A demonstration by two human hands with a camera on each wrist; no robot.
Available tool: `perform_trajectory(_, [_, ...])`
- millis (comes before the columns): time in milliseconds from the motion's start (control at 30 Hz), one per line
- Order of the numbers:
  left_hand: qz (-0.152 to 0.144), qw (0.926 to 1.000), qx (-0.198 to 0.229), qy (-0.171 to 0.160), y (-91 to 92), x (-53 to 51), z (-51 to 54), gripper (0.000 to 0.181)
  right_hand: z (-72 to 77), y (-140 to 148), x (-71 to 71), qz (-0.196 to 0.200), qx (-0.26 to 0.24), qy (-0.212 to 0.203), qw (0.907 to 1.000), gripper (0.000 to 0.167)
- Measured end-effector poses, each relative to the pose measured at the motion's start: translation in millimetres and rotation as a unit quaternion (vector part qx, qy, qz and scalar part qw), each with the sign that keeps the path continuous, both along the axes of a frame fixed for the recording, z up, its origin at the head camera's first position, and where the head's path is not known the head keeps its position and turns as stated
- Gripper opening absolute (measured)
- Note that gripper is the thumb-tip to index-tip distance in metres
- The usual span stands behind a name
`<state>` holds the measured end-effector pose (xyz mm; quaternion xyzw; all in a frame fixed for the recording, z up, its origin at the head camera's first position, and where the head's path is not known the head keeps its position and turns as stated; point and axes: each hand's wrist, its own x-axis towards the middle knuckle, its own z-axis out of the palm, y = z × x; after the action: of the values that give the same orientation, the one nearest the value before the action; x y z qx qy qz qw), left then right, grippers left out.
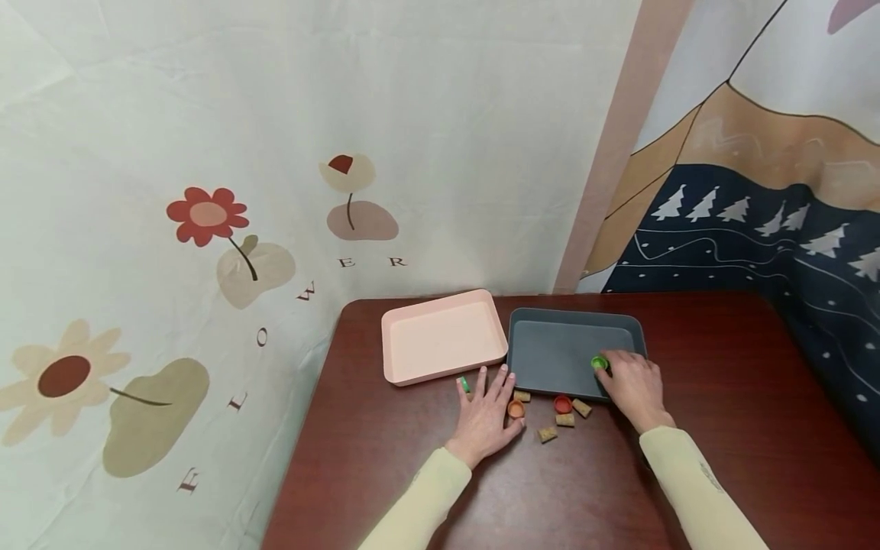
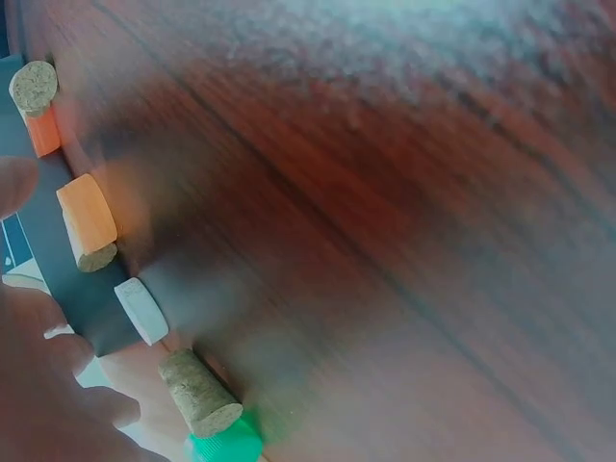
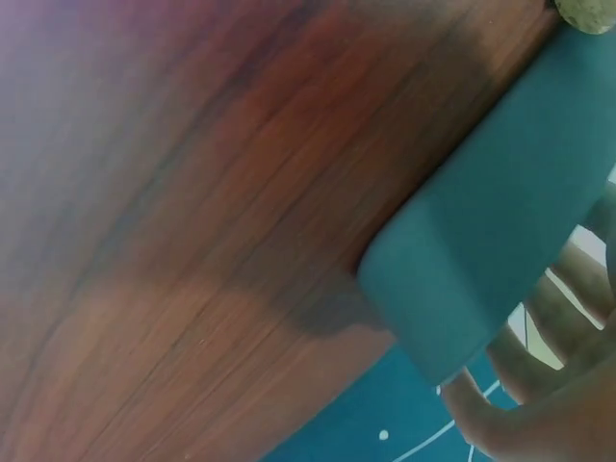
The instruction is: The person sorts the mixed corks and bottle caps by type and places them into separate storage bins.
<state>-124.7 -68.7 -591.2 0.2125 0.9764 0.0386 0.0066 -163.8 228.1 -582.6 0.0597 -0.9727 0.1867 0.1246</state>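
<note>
In right grip point(image 1: 634, 383), cap point(image 1: 600, 362) face-up

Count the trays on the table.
2: the pink tray at the table's back left, and the grey tray just right of it, partly covered by the right hand.

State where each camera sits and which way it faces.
Head: on the head, facing forward and down at the table, pink tray and gray tray; left hand, right hand, sleeves show.
Left wrist: on that wrist, facing the table, corks and a green cap; left fingers show.
Right wrist: on that wrist, facing the gray tray's outer side; right fingers show.
Head and right wrist both show the gray tray.
</note>
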Motion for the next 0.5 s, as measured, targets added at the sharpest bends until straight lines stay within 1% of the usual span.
perform_trajectory(167, [-0.003,0.9998,0.015,0.012,-1.9,1.3,-0.8,0.081,1.8,5.9,13.7,-0.016,-0.022,0.045,0.9986,0.040])
perform_trajectory(267, [-0.003,0.9995,0.028,0.016,-4.7,3.0,-0.7,0.081,2.6,9.1,23.8,-0.027,-0.037,0.057,0.9973,0.042])
perform_trajectory(367, [0.001,0.9988,0.044,0.020,-8.2,4.3,1.2,0.080,2.2,13.2,32.2,-0.037,-0.046,0.056,0.9967,0.045])
perform_trajectory(500, [0.012,0.9964,0.075,0.037,-14.6,4.3,4.7,0.077,0.9,20.3,40.2,-0.057,-0.048,0.033,0.9966,0.049])
